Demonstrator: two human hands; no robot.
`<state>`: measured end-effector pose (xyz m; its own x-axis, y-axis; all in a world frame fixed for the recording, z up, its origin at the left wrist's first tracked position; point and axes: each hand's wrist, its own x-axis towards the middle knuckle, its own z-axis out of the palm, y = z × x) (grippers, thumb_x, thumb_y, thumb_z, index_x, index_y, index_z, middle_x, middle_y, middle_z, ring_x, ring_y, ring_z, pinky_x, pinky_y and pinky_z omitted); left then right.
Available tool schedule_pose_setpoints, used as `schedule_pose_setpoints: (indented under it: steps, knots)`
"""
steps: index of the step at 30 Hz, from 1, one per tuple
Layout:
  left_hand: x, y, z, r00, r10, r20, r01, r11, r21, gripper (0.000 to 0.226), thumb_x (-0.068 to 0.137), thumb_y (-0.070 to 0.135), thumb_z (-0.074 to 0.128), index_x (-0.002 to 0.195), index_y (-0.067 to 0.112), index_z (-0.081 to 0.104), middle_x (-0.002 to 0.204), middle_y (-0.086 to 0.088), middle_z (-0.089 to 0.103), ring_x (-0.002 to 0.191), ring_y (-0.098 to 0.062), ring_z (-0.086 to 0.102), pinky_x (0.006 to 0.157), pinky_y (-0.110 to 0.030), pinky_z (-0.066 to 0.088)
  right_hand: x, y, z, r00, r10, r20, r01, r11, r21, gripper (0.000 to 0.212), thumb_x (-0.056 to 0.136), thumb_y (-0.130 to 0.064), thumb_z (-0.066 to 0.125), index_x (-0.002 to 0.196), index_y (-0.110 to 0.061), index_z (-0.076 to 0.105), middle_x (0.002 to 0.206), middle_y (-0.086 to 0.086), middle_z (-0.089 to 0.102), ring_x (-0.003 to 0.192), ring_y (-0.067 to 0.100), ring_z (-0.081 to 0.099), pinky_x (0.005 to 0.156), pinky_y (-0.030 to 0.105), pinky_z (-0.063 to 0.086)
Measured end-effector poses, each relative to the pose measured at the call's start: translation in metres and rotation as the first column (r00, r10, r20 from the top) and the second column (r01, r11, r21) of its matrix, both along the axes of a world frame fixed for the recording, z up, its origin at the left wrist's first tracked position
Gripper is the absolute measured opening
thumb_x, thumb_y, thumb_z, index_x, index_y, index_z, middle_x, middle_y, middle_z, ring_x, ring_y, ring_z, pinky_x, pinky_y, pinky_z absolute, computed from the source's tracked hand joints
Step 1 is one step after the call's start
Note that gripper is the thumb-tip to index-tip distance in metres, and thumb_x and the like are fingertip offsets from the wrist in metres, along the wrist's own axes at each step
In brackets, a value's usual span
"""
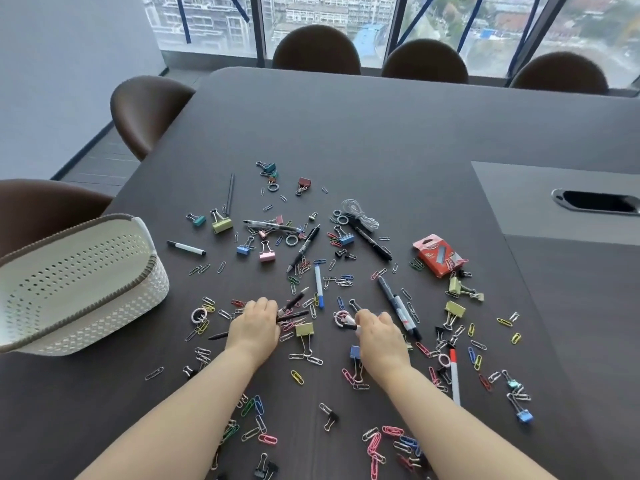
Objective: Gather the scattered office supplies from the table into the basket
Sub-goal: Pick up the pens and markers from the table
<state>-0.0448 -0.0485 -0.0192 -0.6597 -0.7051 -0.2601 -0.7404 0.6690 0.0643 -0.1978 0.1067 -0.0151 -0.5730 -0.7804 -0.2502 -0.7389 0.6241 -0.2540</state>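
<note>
The left hand grips a few dark pens. The right hand curls round a small marker. Paper clips lie thick around both hands, and a yellow binder clip sits between them. The white basket stands apart at the left of the table.

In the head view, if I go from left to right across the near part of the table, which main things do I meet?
White basket → left hand, gripping black pens → yellow binder clip → right hand → white marker with red cap → blue binder clip.
</note>
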Motion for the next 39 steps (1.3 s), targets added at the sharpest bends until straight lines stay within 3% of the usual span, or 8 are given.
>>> schedule_pose_setpoints:
  steps: [4, 8, 15, 20, 24, 28, 34, 39]
  knots:
    - [-0.022, 0.011, 0.011, 0.999, -0.017, 0.030, 0.015, 0.997, 0.082, 0.023, 0.094, 0.016, 0.034, 0.116, 0.012, 0.039, 0.114, -0.009, 0.058, 0.104, -0.031, 0.055, 0.079, -0.037, 0.043, -0.008, 0.017, 0.001, 0.999, 0.000, 0.053, -0.002, 0.999, 0.033, 0.056, 0.085, 0.004, 0.034, 0.136, -0.019, 0.029, 0.123, 0.005, 0.053, 0.108, 0.028, 0.049, 0.088, 0.036, 0.038]
    - [-0.053, 0.028, 0.016, 0.997, -0.079, -0.004, 0.078, 0.983, 0.164, 0.033, 0.094, 0.012, 0.033, 0.127, 0.012, 0.035, 0.120, -0.012, 0.058, 0.106, -0.034, 0.055, 0.082, -0.039, 0.043, -0.016, 0.040, 0.006, 0.969, -0.178, 0.171, 0.186, 0.982, -0.031, 0.031, 0.085, -0.001, 0.032, 0.113, -0.011, 0.039, 0.114, 0.010, 0.054, 0.101, 0.031, 0.051, 0.072, 0.036, 0.038]
    - [-0.092, 0.068, 0.020, 0.986, -0.124, -0.111, 0.142, 0.975, 0.173, 0.017, 0.095, 0.016, 0.036, 0.111, 0.010, 0.041, 0.113, -0.007, 0.052, 0.100, -0.035, 0.059, 0.078, -0.040, 0.044, -0.051, 0.098, 0.006, 0.927, -0.375, 0.029, 0.370, 0.922, 0.115, 0.010, 0.094, -0.022, 0.040, 0.100, -0.015, 0.044, 0.108, 0.008, 0.064, 0.098, 0.029, 0.062, 0.064, 0.029, 0.039]
    - [-0.112, 0.077, 0.012, 0.985, -0.140, -0.101, 0.154, 0.978, 0.141, 0.019, 0.095, 0.027, 0.041, 0.105, 0.012, 0.047, 0.110, -0.008, 0.061, 0.100, -0.031, 0.059, 0.072, -0.035, 0.044, -0.070, 0.122, -0.003, 0.813, -0.579, 0.052, 0.560, 0.804, 0.200, 0.035, 0.091, -0.043, 0.049, 0.109, -0.013, 0.051, 0.117, 0.007, 0.058, 0.108, 0.026, 0.057, 0.077, 0.030, 0.044]
    - [-0.130, 0.078, 0.008, 0.992, -0.086, -0.087, 0.099, 0.982, 0.162, 0.024, 0.095, 0.032, 0.041, 0.103, 0.012, 0.051, 0.107, -0.010, 0.063, 0.100, -0.031, 0.058, 0.070, -0.033, 0.043, -0.082, 0.125, -0.008, 0.841, -0.534, 0.087, 0.495, 0.824, 0.275, 0.034, 0.092, -0.041, 0.048, 0.108, -0.012, 0.055, 0.120, 0.008, 0.056, 0.111, 0.027, 0.055, 0.084, 0.031, 0.043]
    - [-0.141, 0.064, 0.009, 0.992, 0.019, -0.125, 0.002, 0.986, 0.169, 0.019, 0.094, 0.025, 0.042, 0.100, 0.010, 0.052, 0.110, -0.010, 0.061, 0.102, -0.031, 0.057, 0.077, -0.034, 0.044, -0.089, 0.125, -0.006, 0.865, -0.485, 0.129, 0.432, 0.850, 0.301, 0.023, 0.095, -0.034, 0.044, 0.081, -0.017, 0.048, 0.119, 0.008, 0.055, 0.111, 0.028, 0.055, 0.077, 0.031, 0.039]
    - [-0.124, 0.031, 0.007, 0.991, 0.109, -0.079, -0.094, 0.980, 0.175, 0.018, 0.093, 0.004, 0.038, 0.109, 0.009, 0.046, 0.143, -0.013, 0.034, 0.108, -0.036, 0.055, 0.078, -0.037, 0.043, -0.093, 0.085, 0.003, 0.902, -0.378, 0.208, 0.374, 0.925, 0.062, 0.018, 0.098, -0.031, 0.032, 0.092, -0.014, 0.031, 0.106, 0.017, 0.062, 0.096, 0.036, 0.057, 0.069, 0.036, 0.036]
    - [-0.116, 0.021, -0.002, 0.985, 0.119, -0.127, -0.094, 0.978, 0.186, 0.015, 0.091, 0.005, 0.041, 0.104, 0.008, 0.049, 0.118, -0.013, 0.046, 0.097, -0.036, 0.056, 0.075, -0.039, 0.044, -0.085, 0.038, 0.010, 0.926, -0.279, 0.252, 0.286, 0.958, 0.011, 0.026, 0.095, -0.016, 0.036, 0.120, -0.013, 0.037, 0.117, 0.010, 0.054, 0.103, 0.033, 0.053, 0.080, 0.036, 0.039]
